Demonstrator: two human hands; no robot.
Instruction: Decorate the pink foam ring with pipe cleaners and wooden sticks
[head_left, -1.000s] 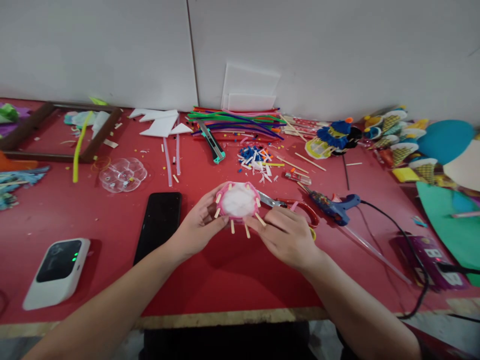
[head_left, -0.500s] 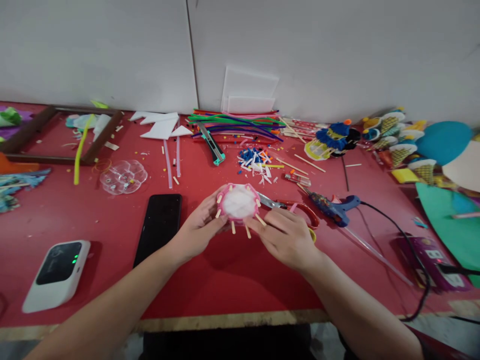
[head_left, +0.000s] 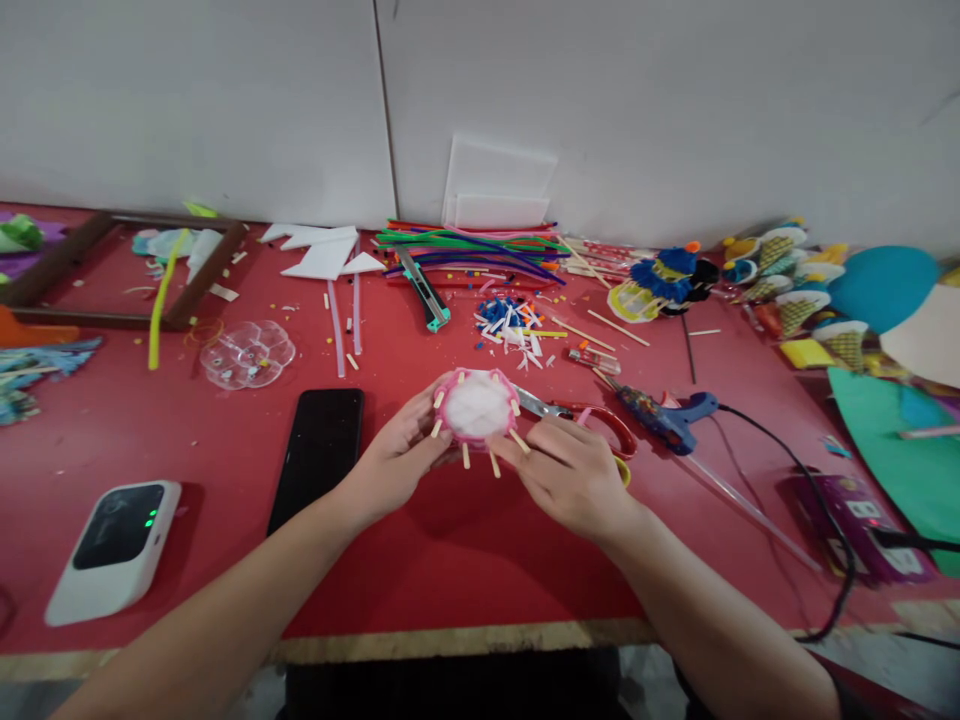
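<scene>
Between my two hands is a small round craft basket [head_left: 477,405], with a white floor, a pink pipe-cleaner wall and several pale wooden sticks poking out round its rim. My left hand [head_left: 405,448] grips its left side, the thumb on the near edge. On the near right side, my right hand [head_left: 566,465] has its fingers closed on the pink wall by the sticks. Red-handled scissors [head_left: 619,425] lie behind my right hand and are partly hidden by it. The basket's underside and some fingertips are out of sight.
A blue hot glue gun [head_left: 664,415] lies right, its cord near a purple power strip [head_left: 844,520]. Left are a black phone [head_left: 319,450] and a white device [head_left: 116,545]. Behind lie a box cutter [head_left: 425,292], pipe cleaners [head_left: 472,245] and cut scraps [head_left: 514,322].
Almost nothing differs. Both hands keep their hold on the craft basket, and the view has shifted very slightly.
</scene>
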